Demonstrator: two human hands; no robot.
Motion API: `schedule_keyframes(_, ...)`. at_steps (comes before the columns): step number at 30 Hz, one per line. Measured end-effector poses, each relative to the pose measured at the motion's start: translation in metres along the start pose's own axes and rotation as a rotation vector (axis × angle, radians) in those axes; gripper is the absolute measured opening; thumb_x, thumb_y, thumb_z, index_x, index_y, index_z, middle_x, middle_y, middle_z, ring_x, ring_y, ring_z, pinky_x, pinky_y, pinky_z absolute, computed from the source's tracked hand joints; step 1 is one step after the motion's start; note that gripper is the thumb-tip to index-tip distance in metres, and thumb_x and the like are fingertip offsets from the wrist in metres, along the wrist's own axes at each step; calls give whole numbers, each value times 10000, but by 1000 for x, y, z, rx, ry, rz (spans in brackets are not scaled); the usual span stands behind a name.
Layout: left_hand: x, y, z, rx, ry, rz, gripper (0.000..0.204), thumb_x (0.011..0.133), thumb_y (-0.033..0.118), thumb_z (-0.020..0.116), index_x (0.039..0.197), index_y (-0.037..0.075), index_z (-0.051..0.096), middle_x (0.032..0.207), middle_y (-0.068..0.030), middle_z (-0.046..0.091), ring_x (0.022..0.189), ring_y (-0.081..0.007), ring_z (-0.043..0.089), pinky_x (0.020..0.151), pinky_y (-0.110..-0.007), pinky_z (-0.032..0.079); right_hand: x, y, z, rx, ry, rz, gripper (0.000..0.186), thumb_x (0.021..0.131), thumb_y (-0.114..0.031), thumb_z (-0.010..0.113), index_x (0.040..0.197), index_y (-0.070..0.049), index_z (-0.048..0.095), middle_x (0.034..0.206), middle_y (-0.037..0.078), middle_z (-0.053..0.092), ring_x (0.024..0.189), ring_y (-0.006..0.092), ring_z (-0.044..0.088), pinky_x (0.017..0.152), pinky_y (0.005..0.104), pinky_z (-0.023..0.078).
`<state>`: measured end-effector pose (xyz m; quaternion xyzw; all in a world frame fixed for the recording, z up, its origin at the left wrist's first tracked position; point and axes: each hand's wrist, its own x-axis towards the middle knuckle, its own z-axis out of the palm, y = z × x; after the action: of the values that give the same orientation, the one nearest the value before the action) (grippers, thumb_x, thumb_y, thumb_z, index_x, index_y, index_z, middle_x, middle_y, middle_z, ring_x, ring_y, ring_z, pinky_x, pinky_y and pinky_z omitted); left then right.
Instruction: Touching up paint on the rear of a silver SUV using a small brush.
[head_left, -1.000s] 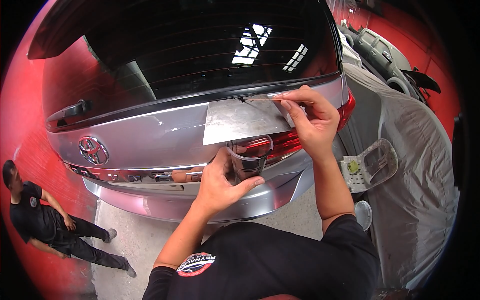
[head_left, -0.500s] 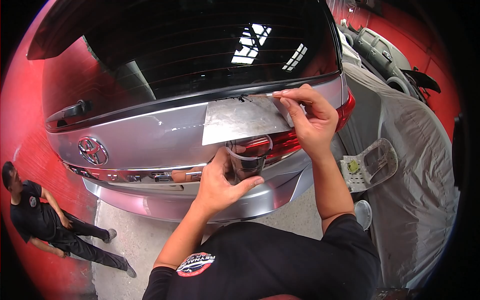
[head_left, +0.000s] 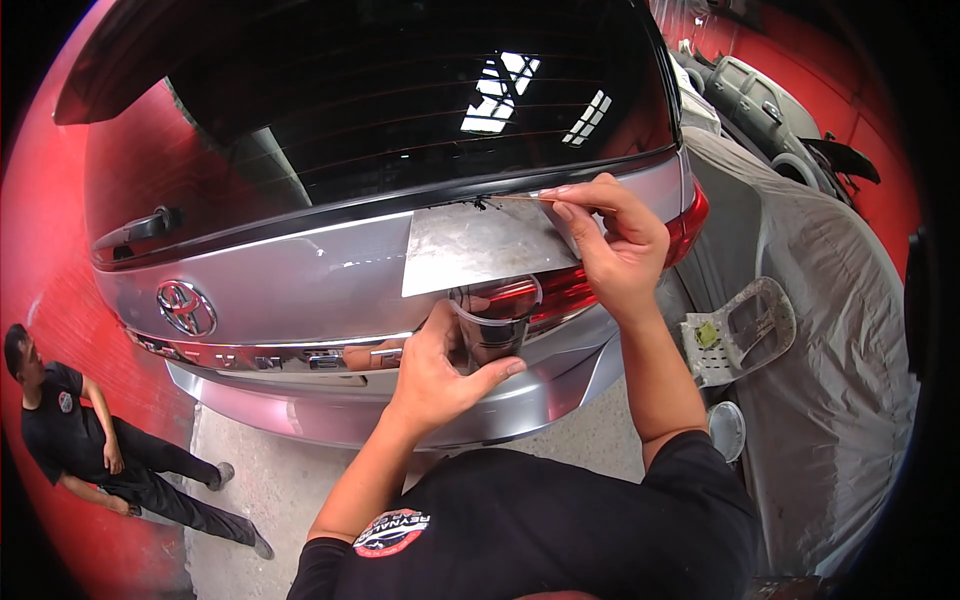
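A thin stick (head_left: pixel 522 196) extends over a dark-smudged grey sheet (head_left: pixel 478 248), a clear, roughly upright cup (head_left: pixel 500 333) just below.

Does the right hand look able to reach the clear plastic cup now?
Probably yes: nothing visible lies between the right hand, pinching a thin brown stick, and the clear plastic cup in the left hand.

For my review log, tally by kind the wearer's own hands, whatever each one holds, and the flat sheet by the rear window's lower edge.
Bare hands: 2 (left hand, right hand)
Clear plastic cup: 1
Thin brown stick: 1
Flat silver-grey sheet: 1
Total: 5
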<state>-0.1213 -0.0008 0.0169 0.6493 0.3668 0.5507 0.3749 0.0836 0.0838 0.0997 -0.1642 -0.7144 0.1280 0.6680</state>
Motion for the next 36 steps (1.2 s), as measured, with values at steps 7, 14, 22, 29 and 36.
schedule_keyframes(7, -1, 8, -1, 7, -14, -22, 621, 771, 200, 949, 1206, -39, 575, 957, -110, 748, 799, -106, 685, 713, -271, 557, -1, 1, -8, -44, 19, 14, 176, 909, 106, 716, 1046, 14, 774, 876, 60, 706, 778, 94, 614, 719, 225, 482)
schedule_keyframes(14, -1, 1, 0, -8, 8, 30, 623, 768, 213, 950, 1199, -36, 575, 930, -100, 742, 774, -99, 675, 697, -269, 551, -2, -4, -13, -37, 32, 29, 165, 901, 110, 719, 1039, 33, 768, 902, 74, 725, 780, 101, 613, 723, 227, 482)
schedule_keyframes(22, -2, -4, -1, 9, 4, 16, 613, 763, 233, 954, 1166, -26, 573, 866, -88, 730, 733, -103, 668, 663, -277, 542, 1, -9, -3, -14, -33, -9, 186, 885, 121, 715, 1026, 12, 768, 890, 73, 729, 781, 111, 651, 728, 235, 506)
schedule_keyframes(29, -1, -2, -2, 49, -9, 8, 624, 769, 235, 953, 1179, -31, 565, 909, -109, 740, 776, -113, 680, 690, -282, 549, 2, -8, -3, -58, -52, -20, 204, 881, 122, 709, 1031, -3, 772, 887, 74, 729, 774, 117, 654, 716, 233, 504)
schedule_keyframes(36, -1, 0, 0, -13, 3, 33, 623, 772, 217, 950, 1192, -37, 565, 959, -122, 744, 820, -125, 697, 734, -288, 567, 2, -8, -2, -77, -52, -65, 231, 867, 126, 721, 1045, -12, 773, 909, 73, 744, 774, 121, 644, 689, 243, 505)
